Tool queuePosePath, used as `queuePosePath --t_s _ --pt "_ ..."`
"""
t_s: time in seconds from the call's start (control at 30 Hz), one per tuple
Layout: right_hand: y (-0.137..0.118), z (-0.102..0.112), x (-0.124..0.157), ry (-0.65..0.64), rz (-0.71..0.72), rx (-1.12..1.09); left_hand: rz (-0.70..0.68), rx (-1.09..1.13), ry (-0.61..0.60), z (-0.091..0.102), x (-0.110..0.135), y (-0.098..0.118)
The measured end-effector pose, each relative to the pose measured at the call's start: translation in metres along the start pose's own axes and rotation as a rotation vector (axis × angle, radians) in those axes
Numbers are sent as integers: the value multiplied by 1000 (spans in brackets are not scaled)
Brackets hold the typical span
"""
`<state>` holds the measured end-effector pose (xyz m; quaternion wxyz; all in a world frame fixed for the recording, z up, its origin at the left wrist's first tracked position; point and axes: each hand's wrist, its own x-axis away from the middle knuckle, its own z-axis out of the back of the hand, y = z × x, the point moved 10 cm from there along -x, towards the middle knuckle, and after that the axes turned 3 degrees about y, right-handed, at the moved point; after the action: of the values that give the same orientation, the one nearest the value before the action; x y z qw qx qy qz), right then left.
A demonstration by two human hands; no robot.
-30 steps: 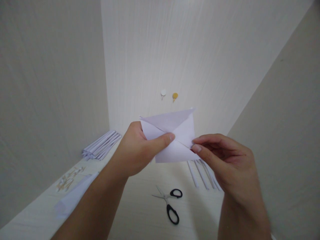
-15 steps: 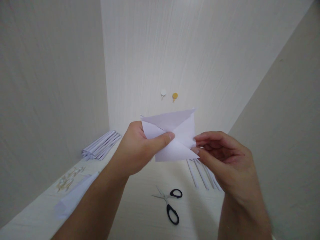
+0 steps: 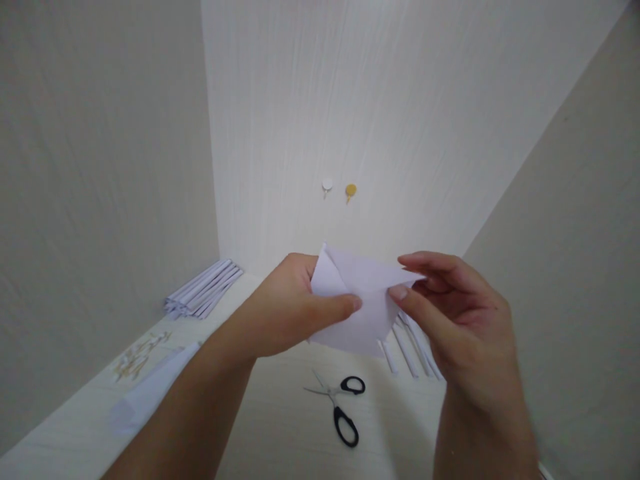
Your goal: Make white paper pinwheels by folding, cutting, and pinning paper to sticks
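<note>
A folded white paper (image 3: 357, 327), shaped like an envelope with flaps turned to the middle, is held up above the table in both hands. My left hand (image 3: 290, 303) grips its left side, the thumb flat across the front and the fingers hidden behind. At the right corner, my right hand (image 3: 450, 303) has its thumb against the paper under the pointed flap, with the index finger just above; the other fingers are curled. Below the paper lies a pair of black-handled scissors (image 3: 345, 427), blades spread apart and pointing left.
Rolled white paper sticks (image 3: 205, 290) are stacked by the left wall. Small white-and-tan pieces (image 3: 143, 353) and a sheet of white paper (image 3: 150, 390) lie nearer. More paper sticks (image 3: 407, 350) lie under my right hand. A white hook (image 3: 327, 185) and a yellow hook (image 3: 351, 191) are on the back wall.
The folded paper has turned clockwise and dropped slightly, so its right corner now points at my right hand. My left hand has shifted a little right and down with it.
</note>
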<state>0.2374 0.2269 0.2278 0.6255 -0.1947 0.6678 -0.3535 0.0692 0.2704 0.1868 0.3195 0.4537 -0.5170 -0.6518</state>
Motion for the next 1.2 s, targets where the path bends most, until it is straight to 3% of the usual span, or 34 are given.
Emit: queuePosePath --t_s 0.2,0.4,0.5,0.67,0.93,1.2 --pt "3 4 -1 22 16 31 -159 3 186 23 -4 15" --pt "20 -11 3 -131 -145 -76 -304 283 367 42 -4 20" --pt "23 -15 5 -144 -187 -152 -304 357 294 34 -6 20" --pt "24 -20 6 -132 -205 -208 -161 257 123 11 -7 13" --pt "23 -23 9 -210 -210 -152 -130 162 210 19 -4 13" --pt "-10 -11 7 -212 82 18 -134 209 257 29 -4 13"
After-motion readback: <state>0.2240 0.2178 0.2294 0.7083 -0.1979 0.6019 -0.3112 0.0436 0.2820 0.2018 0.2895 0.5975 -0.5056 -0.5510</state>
